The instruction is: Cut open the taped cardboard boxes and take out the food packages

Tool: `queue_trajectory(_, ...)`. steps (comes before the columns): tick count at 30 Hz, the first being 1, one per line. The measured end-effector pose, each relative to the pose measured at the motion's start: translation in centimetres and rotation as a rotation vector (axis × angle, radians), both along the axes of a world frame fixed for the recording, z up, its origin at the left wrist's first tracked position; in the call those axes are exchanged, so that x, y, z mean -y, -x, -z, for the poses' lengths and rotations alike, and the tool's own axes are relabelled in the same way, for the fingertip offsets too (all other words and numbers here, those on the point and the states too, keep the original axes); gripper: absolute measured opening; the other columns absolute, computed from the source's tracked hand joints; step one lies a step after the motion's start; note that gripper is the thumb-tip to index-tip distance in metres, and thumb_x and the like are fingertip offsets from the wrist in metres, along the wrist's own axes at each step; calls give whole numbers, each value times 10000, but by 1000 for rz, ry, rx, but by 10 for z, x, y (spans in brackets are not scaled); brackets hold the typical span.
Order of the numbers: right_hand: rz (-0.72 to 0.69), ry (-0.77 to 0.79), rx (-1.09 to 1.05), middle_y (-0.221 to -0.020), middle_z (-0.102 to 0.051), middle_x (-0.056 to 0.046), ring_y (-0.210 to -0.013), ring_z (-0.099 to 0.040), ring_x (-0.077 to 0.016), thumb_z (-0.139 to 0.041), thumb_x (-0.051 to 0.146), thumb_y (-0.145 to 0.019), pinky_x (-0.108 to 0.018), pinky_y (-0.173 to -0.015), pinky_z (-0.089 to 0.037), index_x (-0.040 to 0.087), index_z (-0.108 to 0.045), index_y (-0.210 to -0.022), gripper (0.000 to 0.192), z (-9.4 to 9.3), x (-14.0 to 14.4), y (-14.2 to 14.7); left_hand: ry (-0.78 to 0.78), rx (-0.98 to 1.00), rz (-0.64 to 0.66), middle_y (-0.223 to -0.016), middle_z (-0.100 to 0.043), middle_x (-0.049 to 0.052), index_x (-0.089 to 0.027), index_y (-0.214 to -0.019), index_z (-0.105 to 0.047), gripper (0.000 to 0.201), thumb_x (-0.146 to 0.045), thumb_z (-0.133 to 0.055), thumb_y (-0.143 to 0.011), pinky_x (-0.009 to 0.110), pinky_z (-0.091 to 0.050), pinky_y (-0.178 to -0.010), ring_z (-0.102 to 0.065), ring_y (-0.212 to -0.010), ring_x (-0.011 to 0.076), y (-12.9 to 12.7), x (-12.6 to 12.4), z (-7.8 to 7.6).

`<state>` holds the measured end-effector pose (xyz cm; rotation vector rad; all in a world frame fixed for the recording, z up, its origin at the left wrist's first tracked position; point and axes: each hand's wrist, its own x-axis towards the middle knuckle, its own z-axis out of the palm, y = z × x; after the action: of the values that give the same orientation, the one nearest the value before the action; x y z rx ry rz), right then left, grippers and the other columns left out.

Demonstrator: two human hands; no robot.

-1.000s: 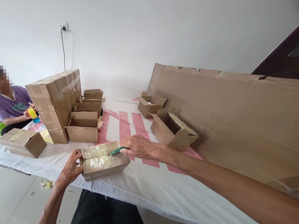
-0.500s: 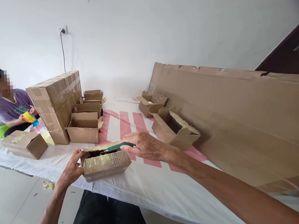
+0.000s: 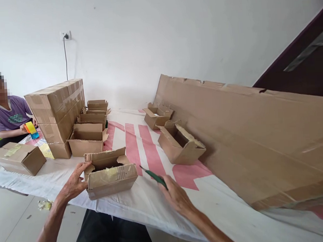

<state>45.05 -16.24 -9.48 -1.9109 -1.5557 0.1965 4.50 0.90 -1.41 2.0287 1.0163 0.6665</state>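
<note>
In front of me, near the table's edge, stands a small cardboard box (image 3: pixel 112 182) with its top open and tape on its near flap. My left hand (image 3: pixel 74 183) grips the left end of this box, fingers over its rim. To the right of the box, above the cloth, my right hand (image 3: pixel 177 196) is closed around a green-handled utility knife (image 3: pixel 156 177). The blade points up and left toward the box, apart from it. The box's inside is dark, and its contents are hidden.
Open boxes (image 3: pixel 86 141) stand beyond, beside a stack of taped boxes (image 3: pixel 54 108). More open boxes (image 3: pixel 183 145) sit at right, before a large leaning cardboard sheet (image 3: pixel 233 139). A closed box (image 3: pixel 19 157) lies at left. A person (image 3: pixel 11 114) there holds a tape dispenser (image 3: pixel 32 129).
My right hand has pulled the knife out of the box opening and moved right and toward me. The far flap now stands up. My left hand stays on the box.
</note>
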Motion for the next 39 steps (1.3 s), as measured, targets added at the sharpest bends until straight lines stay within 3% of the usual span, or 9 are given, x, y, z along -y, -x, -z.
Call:
queue_trajectory(2,7,9,14,-1067,-734,-148,-1046,-722,-374,-447,439,-992,-536,-920,-584,265,-615,-1113,270,28,10,8,-2,-19,22,-1524,-591,91,-328,-1520,-622,687,-325,-715,-839,347,-588,-912,-624,-1311,301,3,-1,-5)
queue_trajectory(4,4,5,-19,-1130,-729,-161,-1126,-696,-392,-493,471,-983,-573,-997,-553,259,-625,-1169,311,30,8,18,9,-39,41,-1580,-563,90,-340,-1536,-606,715,-414,-770,-843,368,-593,-944,-598,-1360,331,6,-3,-11)
queue_trajectory(11,-267,-29,-606,-1440,-656,-149,-1358,-622,-300,-470,615,-1035,-456,-1094,-539,245,-560,-1416,538,-46,-37,80,92,-95,106,-1724,-423,113,-340,-1660,-436,1048,-593,-880,-745,481,-534,-1096,-472,-1509,410,14,-7,-27)
queue_trajectory(16,-210,-65,-646,-1352,-672,-128,-1232,-664,-293,-568,593,-987,-424,-961,-592,245,-564,-1390,532,-48,-21,117,70,-135,112,-1758,-372,130,-302,-1711,-340,1228,-677,-902,-686,520,-473,-1190,-391,-1565,449,22,-6,-30)
queue_trajectory(20,-206,-23,-505,-1230,-690,-91,-1045,-690,-262,-679,450,-934,-436,-890,-610,266,-536,-1394,516,-54,-8,121,31,-176,144,-1769,-345,128,-289,-1721,-316,1292,-676,-927,-650,537,-387,-1277,-349,-1598,445,24,-2,-33)
queue_trajectory(25,-199,-181,-62,-1398,-633,-138,-1297,-594,-345,-757,316,-888,-538,-1077,-530,250,-597,-1328,473,-88,-29,130,-97,-277,68,-1659,-454,137,-274,-1668,-392,1051,-591,-852,-777,496,-454,-1234,-507,-1498,390,4,8,-35)
queue_trajectory(33,-506,134,365,-1113,-741,-100,-1158,-593,-294,-716,229,-932,-455,-1028,-464,184,-770,-965,77,-118,-70,143,-394,-735,-266,-1316,-627,166,-173,-1272,-590,414,-175,-652,-862,467,-590,-894,-692,-1184,375,-53,32,-43)
queue_trajectory(36,-634,200,468,-1023,-740,-94,-1134,-585,-274,-654,174,-951,-437,-1025,-432,190,-783,-902,139,-124,-75,135,-388,-655,-282,-1224,-677,149,-178,-1216,-622,367,-90,-532,-871,456,-577,-905,-726,-1085,331,-50,22,-43)
queue_trajectory(39,-637,187,532,-1030,-726,-105,-1081,-580,-259,-625,149,-945,-424,-978,-434,179,-779,-875,172,-130,-72,127,-307,-355,-168,-1280,-701,129,-194,-1252,-659,450,-115,-532,-828,428,-585,-949,-706,-1167,297,-30,5,-44)
